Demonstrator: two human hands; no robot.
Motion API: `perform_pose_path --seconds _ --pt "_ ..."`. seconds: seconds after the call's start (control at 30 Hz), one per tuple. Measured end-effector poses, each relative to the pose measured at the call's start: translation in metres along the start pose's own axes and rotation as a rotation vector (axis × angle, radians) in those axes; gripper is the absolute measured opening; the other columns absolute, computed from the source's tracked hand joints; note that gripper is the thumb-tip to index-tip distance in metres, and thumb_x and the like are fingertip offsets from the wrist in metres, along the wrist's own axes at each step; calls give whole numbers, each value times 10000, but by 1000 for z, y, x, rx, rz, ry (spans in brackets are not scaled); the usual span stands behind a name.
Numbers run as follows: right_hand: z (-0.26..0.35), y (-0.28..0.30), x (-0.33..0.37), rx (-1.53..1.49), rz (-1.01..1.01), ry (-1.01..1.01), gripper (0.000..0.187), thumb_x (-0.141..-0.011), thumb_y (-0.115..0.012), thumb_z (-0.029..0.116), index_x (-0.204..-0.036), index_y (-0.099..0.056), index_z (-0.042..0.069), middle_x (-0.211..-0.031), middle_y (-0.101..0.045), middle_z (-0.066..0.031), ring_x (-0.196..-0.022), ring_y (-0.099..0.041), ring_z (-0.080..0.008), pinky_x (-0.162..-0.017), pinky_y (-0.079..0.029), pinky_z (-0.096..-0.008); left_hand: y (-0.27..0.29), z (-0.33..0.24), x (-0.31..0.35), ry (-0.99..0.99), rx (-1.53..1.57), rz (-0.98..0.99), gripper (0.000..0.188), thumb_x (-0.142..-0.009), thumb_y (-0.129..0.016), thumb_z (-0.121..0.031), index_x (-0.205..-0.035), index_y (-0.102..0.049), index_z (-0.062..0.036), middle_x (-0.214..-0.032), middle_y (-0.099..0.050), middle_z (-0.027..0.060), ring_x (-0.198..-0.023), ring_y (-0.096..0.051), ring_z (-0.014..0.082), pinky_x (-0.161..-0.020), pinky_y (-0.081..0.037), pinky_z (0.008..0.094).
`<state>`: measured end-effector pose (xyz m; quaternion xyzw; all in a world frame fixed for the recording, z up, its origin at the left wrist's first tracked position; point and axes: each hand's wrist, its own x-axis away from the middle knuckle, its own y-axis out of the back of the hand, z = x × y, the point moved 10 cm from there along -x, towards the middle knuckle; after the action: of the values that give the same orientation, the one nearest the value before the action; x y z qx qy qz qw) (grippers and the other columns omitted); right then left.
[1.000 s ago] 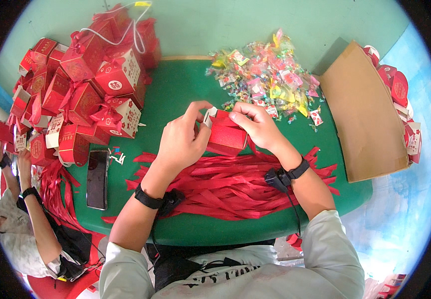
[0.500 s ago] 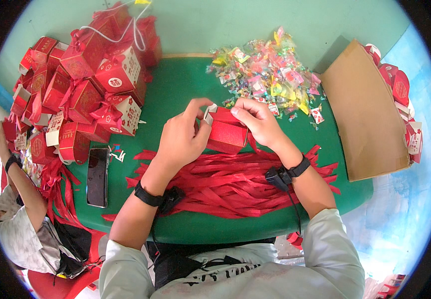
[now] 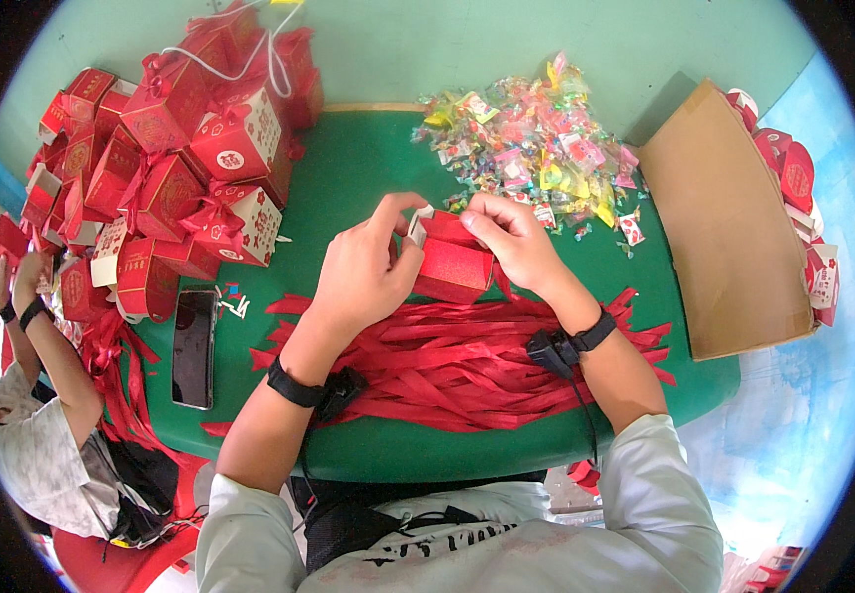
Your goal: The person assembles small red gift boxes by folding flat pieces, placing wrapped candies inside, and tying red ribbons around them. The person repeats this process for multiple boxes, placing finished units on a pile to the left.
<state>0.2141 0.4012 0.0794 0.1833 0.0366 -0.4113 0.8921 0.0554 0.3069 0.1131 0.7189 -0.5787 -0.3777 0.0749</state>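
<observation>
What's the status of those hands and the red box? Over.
Left hand, right hand: both gripping red box. Pale flap showing at its left end. Red ribbons on the near side; nothing visibly blocking.

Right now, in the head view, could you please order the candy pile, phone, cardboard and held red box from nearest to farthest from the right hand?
1. Held red box, touching the right hand
2. Candy pile, just beyond it
3. Cardboard, off to the right
4. Phone, on the left

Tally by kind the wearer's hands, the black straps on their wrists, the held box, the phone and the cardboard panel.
Left hand and right hand: 2
Black straps: 2
Held box: 1
Phone: 1
Cardboard panel: 1
Total: 7
</observation>
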Motion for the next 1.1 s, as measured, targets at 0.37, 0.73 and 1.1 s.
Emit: perform_pose_path --seconds 0.37,0.73,1.1 --pt "8 -2 2 -6 -2 4 303 -1147 -655 229 -899 -601 63 -803 -454 97 -762 -395 -34 -665 -343 -277 -3 1 0 69 -10 62 403 -987 -615 -41 -1389 -627 -59 -935 -757 184 -840 -782 353 -785 -601 449" --pt "14 -4 2 -79 5 28 295 -1156 -642 205 -899 -602 65 -788 -451 97 -734 -385 -33 -647 -323 -281 -1 -3 0 -6 -17 10 388 -971 -664 -90 -1357 -624 -100 -905 -772 141 -692 -727 340 -669 -576 471" --pt "8 -1 2 -64 22 9 283 -1146 -658 240 -933 -627 57 -819 -498 93 -787 -437 -23 -685 -380 -263 -1 -3 0 -9 -14 9 371 -977 -663 -98 -1346 -626 -104 -908 -771 141 -706 -734 349 -673 -576 480"
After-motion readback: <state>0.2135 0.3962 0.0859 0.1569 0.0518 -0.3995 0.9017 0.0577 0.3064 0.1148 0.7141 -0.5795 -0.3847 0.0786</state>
